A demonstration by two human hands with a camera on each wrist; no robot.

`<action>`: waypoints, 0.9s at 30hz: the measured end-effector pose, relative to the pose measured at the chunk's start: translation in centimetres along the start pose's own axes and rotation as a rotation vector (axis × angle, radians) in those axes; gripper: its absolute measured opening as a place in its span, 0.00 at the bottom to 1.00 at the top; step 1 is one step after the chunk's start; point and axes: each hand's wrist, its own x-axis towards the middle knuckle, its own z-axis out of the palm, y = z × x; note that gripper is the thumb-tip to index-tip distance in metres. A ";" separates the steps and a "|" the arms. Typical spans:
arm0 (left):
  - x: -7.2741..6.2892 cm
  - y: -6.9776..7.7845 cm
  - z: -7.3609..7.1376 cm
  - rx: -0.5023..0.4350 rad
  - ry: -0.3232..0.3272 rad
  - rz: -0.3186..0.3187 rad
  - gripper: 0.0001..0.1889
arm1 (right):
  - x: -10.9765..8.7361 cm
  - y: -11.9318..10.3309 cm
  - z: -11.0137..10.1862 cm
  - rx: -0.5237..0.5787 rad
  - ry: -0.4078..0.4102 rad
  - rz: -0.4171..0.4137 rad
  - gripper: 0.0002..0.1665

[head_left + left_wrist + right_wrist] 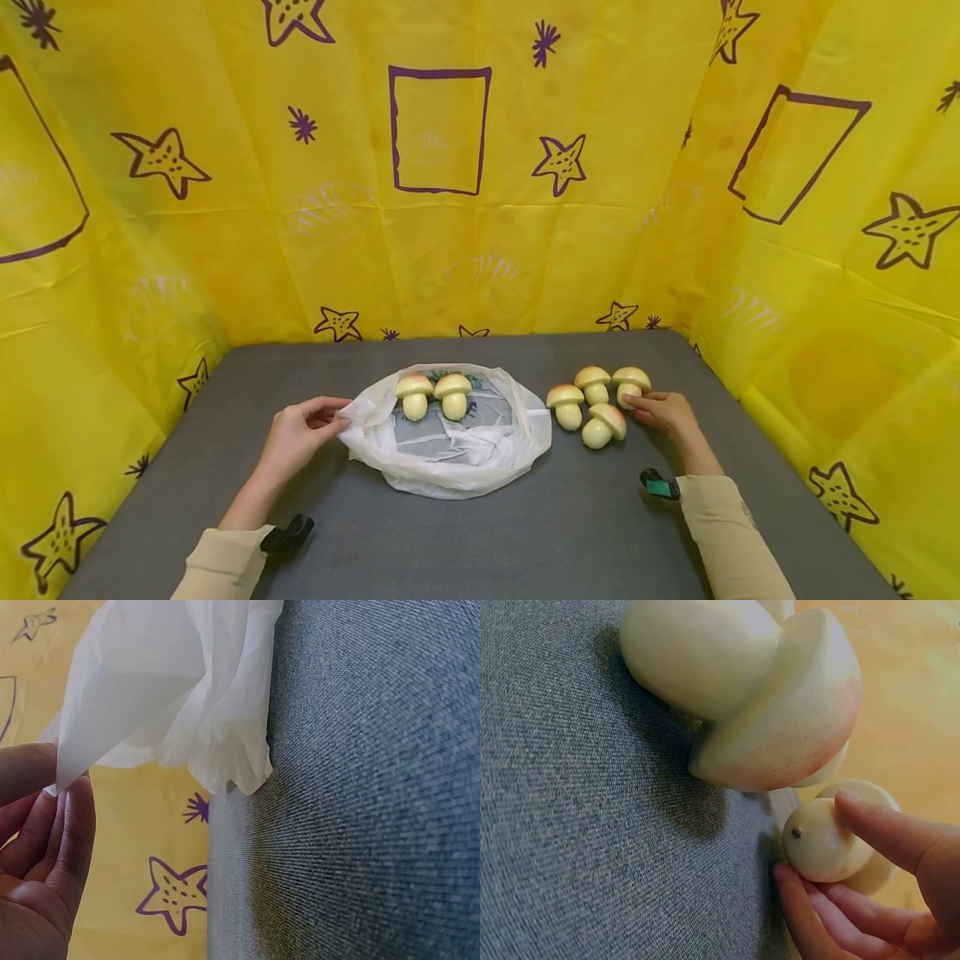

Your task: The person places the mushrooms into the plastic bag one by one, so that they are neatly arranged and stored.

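A white plastic bag lies on the table with its mouth spread wide. Two mushrooms with pale stems and orange-tinged caps are inside it, side by side toward the back. At the bag's left end, my left hand pinches the rim between thumb and fingers; the left wrist view shows the pinched bag edge up close. My right hand holds the stem of the rightmost mushroom, thumb on one side and fingers on the other. Beside it stand several more mushrooms, close together.
The dark grey table ends at the back against a yellow curtain with purple starfish drawings, which also rises along both sides. The loose mushrooms sit just right of the bag's rim.
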 end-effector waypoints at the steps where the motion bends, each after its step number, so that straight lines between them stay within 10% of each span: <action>1: 0.0 0.0 0.0 -0.002 0.000 0.000 0.13 | -0.1 0.0 -0.1 -0.007 0.000 -0.001 0.38; 27: 0.2 -0.2 0.0 -0.004 -0.002 0.001 0.13 | -1.6 0.0 -1.2 -0.056 0.011 -0.022 0.39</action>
